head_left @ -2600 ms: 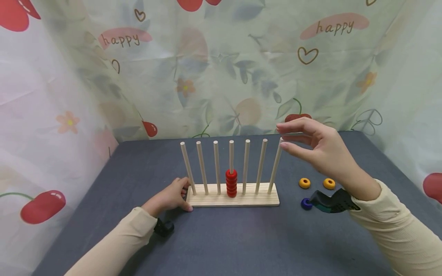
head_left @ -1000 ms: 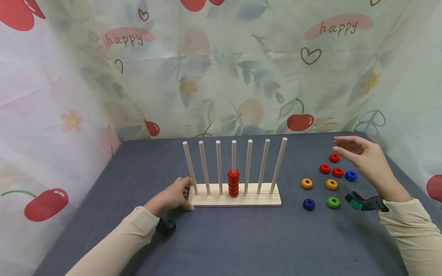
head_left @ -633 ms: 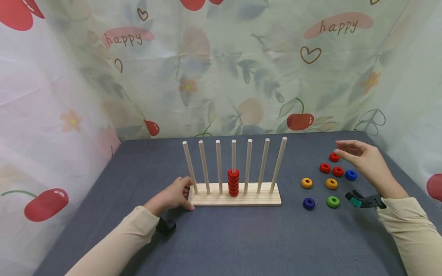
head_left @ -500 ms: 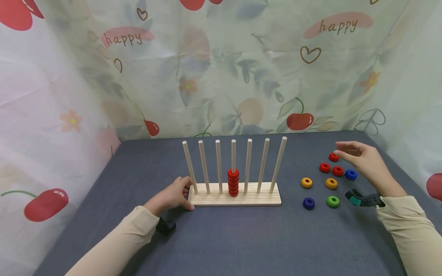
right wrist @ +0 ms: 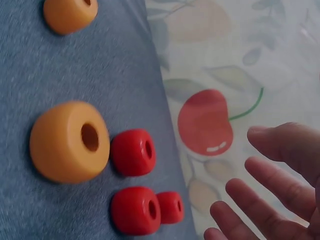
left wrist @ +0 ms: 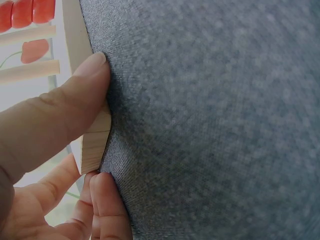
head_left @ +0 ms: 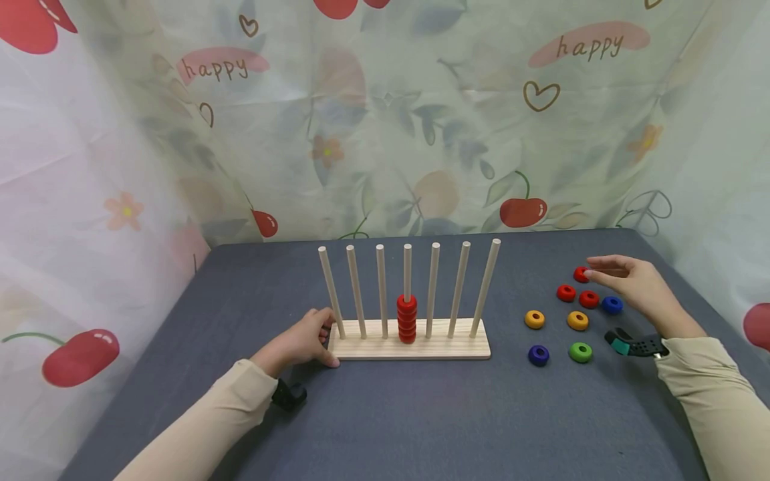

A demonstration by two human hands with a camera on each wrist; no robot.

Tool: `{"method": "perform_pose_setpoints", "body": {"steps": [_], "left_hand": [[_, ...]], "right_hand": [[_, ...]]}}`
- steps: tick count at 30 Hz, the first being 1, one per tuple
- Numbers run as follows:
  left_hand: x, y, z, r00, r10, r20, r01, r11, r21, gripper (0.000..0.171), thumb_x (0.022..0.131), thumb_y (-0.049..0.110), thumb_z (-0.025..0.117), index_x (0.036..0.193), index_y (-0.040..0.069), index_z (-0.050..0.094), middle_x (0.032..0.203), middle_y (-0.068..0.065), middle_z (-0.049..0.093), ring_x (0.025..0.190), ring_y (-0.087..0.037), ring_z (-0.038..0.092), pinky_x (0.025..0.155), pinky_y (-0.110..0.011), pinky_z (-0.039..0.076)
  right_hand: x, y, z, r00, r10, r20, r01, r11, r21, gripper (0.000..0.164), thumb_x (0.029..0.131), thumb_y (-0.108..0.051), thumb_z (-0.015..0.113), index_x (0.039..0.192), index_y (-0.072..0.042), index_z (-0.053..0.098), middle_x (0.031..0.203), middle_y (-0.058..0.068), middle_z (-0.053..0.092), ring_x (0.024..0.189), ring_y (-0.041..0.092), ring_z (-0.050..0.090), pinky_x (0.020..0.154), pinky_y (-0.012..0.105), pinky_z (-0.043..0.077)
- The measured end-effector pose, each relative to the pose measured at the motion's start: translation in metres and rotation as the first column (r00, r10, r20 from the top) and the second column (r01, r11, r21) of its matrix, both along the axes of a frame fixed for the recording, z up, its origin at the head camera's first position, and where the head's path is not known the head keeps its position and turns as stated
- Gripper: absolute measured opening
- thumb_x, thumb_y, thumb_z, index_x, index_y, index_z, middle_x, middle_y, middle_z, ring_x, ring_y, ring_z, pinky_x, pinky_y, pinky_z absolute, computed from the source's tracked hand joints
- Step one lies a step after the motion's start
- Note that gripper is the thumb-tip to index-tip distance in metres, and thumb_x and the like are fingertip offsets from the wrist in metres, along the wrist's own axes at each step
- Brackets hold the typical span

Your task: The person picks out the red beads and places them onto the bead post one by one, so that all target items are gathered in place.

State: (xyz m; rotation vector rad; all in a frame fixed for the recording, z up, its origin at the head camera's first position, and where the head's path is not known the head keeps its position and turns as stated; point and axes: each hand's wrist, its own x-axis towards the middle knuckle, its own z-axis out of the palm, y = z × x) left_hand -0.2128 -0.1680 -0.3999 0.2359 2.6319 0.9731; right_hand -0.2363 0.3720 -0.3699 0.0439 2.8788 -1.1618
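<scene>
A wooden rack with several upright pegs stands mid-table in the head view. A stack of red beads sits on its middle peg. My left hand grips the rack's left end; in the left wrist view the thumb presses its front edge and the fingers lie behind. On the right, my right hand hovers at the farthest loose red bead, partly covering it in the head view. The right wrist view shows that hand's fingers spread and holding nothing, apart from the red beads.
Two more red beads, a blue bead, two yellow beads, a dark blue bead and a green bead lie right of the rack. A patterned curtain hangs behind the dark table.
My right hand has gone from above the rightmost peg over to the loose beads on the right, then sunk lower toward the farthest red one. The left hand keeps its grip.
</scene>
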Motion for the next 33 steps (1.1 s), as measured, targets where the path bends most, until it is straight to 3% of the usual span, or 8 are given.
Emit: {"method": "perform_pose_setpoints", "body": {"steps": [12, 33], "left_hand": [[-0.001, 0.0, -0.001, 1.0, 0.002, 0.001, -0.002, 1.0, -0.016, 0.066, 0.061, -0.003, 0.088, 0.116, 0.001, 0.053, 0.112, -0.015, 0.045, 0.1, -0.025, 0.051, 0.089, -0.041, 0.046], [-0.001, 0.001, 0.0, 1.0, -0.002, 0.01, 0.002, 1.0, -0.013, 0.066, 0.061, -0.003, 0.088, 0.117, 0.0, 0.052, 0.111, -0.015, 0.045, 0.098, -0.025, 0.05, 0.089, -0.04, 0.045]], "right_hand": [[-0.004, 0.013, -0.013, 0.994, 0.043, 0.098, -0.047, 0.998, 0.042, 0.072, 0.093, -0.055, 0.054, 0.139, 0.0, 0.044, 0.139, 0.035, 0.043, 0.127, 0.049, 0.04, 0.098, 0.069, 0.029], [-0.007, 0.016, -0.029, 0.988, 0.135, 0.079, -0.144, 0.983, 0.116, 0.066, 0.094, -0.041, 0.061, 0.137, 0.007, 0.045, 0.133, 0.035, 0.048, 0.12, 0.051, 0.048, 0.089, 0.054, 0.047]]}}
